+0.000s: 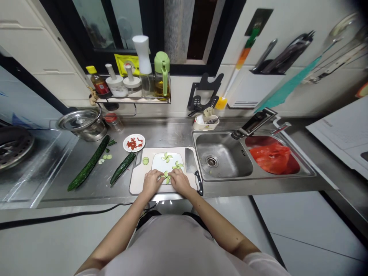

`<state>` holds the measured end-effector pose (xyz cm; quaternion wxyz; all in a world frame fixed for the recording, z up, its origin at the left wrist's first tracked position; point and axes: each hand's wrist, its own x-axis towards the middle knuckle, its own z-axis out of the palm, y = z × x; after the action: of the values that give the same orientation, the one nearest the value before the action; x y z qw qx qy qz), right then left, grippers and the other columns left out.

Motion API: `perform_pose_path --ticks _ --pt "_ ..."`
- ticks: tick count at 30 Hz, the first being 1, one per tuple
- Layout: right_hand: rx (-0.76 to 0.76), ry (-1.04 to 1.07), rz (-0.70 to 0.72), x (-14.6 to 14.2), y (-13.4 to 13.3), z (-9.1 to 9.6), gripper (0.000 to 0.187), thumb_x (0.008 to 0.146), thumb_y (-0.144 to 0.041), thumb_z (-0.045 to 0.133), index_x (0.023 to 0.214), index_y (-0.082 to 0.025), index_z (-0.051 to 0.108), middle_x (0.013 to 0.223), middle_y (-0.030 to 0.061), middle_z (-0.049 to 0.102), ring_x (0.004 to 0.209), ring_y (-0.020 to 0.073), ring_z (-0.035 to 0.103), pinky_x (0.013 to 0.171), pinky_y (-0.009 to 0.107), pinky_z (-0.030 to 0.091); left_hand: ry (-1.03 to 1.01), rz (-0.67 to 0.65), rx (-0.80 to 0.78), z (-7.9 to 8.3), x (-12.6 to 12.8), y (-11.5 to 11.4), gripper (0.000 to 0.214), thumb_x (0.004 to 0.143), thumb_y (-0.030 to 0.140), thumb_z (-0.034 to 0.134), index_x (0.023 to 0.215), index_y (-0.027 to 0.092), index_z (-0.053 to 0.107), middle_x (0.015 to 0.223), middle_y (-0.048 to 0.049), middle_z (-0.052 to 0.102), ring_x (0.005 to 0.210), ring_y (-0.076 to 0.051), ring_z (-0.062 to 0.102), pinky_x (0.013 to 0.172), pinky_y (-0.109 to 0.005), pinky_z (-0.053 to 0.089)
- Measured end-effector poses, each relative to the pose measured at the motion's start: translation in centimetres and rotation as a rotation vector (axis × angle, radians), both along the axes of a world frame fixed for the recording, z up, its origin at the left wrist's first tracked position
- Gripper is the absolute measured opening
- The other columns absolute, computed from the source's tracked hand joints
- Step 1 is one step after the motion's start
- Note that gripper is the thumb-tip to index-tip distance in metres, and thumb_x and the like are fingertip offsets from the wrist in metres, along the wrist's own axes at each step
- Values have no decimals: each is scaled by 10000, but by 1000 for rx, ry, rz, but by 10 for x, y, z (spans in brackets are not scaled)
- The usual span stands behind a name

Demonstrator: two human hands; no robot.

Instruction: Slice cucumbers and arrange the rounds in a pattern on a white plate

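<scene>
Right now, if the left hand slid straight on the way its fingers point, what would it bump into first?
Most likely the nearest cucumber pinwheel on the white plate; the left hand may already be touching it.

The fingers partly hide the square plate and its nearest cucumber slices.

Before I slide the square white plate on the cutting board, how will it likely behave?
The square white plate sits low and broad, so tipping seems unlikely. Its clean outline suggests it's stiff. The thin cucumber slices fanned on it might shift.
</scene>
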<state>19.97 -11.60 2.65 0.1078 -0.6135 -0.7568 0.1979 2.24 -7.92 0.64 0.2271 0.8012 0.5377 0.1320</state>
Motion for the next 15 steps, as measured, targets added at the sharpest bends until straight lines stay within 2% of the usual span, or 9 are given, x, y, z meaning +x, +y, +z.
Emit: perform_pose_path --ticks 4,7,10,15 --pt "12 29 -38 5 1 -3 300 891 -164 470 1125 -214 651 1079 73 588 1048 213 470 806 300 446 -50 58 20 3 -8 7 196 830 347 592 938 253 725 959 -46 681 951 -227 581 852 -349 408" --pt "23 63 -108 13 2 -4 297 892 -173 470 1115 -221 660 1083 69 595 1037 209 479 787 293 448 -135 206 45 5 -20 20 235 837 357 557 942 228 724 977 -55 684 920 -215 590 838 -331 433" --pt "37 88 -182 21 4 -2 309 890 -174 461 1118 -223 665 1082 69 601 1029 206 485 779 289 444 -195 362 45 6 -34 33 281 831 368 540 967 200 720 956 -66 684 804 -195 593 783 -315 453" --pt "68 132 -245 30 6 2 294 895 -194 464 1102 -215 671 1049 62 613 1007 196 493 831 291 430 -179 475 41 4 -48 44 330 811 373 538 1013 179 712 913 -78 682 729 -187 587 750 -308 456"
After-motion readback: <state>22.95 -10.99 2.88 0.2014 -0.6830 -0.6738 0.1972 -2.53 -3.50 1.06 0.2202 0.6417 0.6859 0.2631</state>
